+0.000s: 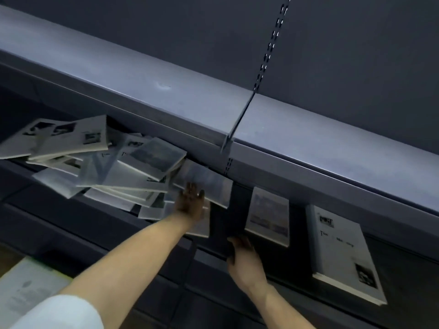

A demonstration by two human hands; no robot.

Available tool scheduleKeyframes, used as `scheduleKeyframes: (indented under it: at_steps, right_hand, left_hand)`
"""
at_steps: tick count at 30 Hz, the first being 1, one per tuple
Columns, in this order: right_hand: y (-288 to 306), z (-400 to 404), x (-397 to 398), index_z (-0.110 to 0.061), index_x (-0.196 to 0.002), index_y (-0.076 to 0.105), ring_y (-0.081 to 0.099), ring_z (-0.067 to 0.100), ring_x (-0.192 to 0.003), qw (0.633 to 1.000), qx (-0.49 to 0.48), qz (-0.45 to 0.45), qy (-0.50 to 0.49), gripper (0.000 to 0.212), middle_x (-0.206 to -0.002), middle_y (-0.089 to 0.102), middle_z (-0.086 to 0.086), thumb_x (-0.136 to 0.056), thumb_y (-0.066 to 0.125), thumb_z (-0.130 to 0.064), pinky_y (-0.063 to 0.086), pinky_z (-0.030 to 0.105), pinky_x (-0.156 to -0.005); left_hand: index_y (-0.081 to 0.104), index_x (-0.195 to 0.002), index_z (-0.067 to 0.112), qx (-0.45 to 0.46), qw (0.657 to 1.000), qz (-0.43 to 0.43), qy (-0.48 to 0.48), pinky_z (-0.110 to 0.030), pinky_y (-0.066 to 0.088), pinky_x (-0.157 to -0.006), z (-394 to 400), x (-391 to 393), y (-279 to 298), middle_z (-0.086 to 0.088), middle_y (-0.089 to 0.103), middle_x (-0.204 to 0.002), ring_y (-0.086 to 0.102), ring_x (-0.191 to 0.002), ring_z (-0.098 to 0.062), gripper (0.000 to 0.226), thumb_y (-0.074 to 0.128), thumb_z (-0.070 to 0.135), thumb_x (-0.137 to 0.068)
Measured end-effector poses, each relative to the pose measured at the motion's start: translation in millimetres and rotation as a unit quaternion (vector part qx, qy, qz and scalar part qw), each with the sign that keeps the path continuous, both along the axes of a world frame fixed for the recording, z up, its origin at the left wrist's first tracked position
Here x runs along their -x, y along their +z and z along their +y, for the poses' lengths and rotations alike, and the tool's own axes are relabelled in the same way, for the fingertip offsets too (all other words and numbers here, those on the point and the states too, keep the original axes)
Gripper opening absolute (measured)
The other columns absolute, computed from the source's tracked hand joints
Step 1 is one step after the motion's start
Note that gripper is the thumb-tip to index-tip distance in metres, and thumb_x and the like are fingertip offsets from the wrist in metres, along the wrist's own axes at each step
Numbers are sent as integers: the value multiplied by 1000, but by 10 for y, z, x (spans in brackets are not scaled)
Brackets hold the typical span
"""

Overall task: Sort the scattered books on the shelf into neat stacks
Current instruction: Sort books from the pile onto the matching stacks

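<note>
left hand (191, 201) flat on grey glossy paperback (209, 186) | right hand (242, 255) grips dark shelf (221, 233) edge | slide book off jumbled pile (107, 167), stack squarely

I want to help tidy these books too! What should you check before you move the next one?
1. Left hand on a book: ok, its fingers rest on the grey book at the pile's right edge.
2. Firm grip on that book: cannot tell, the picture is blurred.
3. Right hand free: cannot tell, it sits at the dark shelf edge.
4. Pile steady: not ok, books lie crisscrossed and overhang the front.
5. Place to stack: ok, a small book and a large white book lie flat apart to the right.
</note>
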State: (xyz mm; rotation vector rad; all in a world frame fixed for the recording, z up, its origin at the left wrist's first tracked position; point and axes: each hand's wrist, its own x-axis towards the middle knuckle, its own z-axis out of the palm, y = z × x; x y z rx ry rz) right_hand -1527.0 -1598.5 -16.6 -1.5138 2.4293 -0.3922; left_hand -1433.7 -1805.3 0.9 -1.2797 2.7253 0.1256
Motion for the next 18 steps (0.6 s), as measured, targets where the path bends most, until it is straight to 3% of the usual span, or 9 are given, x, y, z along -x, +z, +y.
scheduleKeyframes:
  at_steps: [5, 7, 11, 13, 15, 17, 18]
  right_hand:
    - [-32, -163, -174, -28, -142, 46, 40, 17, -134, 999, 25, 27, -33, 49, -149, 38, -5, -95, 52, -15, 35, 23, -107]
    - [-30, -227, -208, -26, -142, 46, 39, 17, -135, 998, 28, 28, -39, 49, -149, 38, -4, -95, 53, -15, 34, 23, -108]
    - [-49, -400, -291, -19, -143, 45, 45, 20, -131, 994, 74, 3, -81, 51, -145, 45, 2, -93, 56, -15, 40, 27, -106]
    - [-87, -503, -326, -19, -146, 38, 49, 21, -128, 990, 85, -13, -107, 57, -142, 46, 3, -92, 58, -22, 45, 29, -101]
    - [-100, -576, -361, -18, -153, 22, 43, 20, -133, 992, 59, -17, -113, 75, -150, 35, 3, -91, 61, -36, 43, 31, -105]
    - [-97, -587, -383, -18, -156, 8, 29, 19, -143, 994, 38, -18, -97, 90, -158, 20, 2, -88, 61, -47, 33, 33, -114]
    - [-109, -576, -386, -19, -156, 5, 23, 19, -146, 996, 39, -14, -85, 92, -161, 15, 2, -88, 58, -51, 28, 33, -116]
  left_hand:
    - [-2, -155, 10, 15, 998, 49, -24, -52, 2, -119, -280, -194, -117, -16, -6, -161, -4, -147, -37, 95, 43, 64, -91]
    - [5, -155, 10, 50, 997, 49, -26, -54, 0, -118, -235, -213, -143, -15, 4, -161, 3, -147, -36, 86, 39, 60, -94]
    - [17, -154, 11, 61, 994, 68, -60, -61, -3, -116, 46, -147, -198, -15, 24, -156, 19, -143, -40, 61, 38, 29, -100]
    - [36, -148, 15, 67, 986, 107, -112, -58, 10, -118, 371, -150, -215, -13, 45, -144, 37, -134, -40, 56, 50, 26, -95]
    - [46, -140, 14, 40, 976, 137, -164, -46, 32, -111, 662, -203, -163, -12, 55, -133, 49, -124, -34, 44, 46, 20, -97]
    - [47, -136, 14, 29, 959, 200, -198, -37, 48, -92, 748, -309, -140, -10, 59, -124, 58, -110, -28, 39, 46, 14, -97]
    - [52, -133, 15, 36, 948, 237, -210, -36, 52, -81, 705, -356, -130, -9, 62, -117, 63, -100, -27, 42, 57, 15, -91]
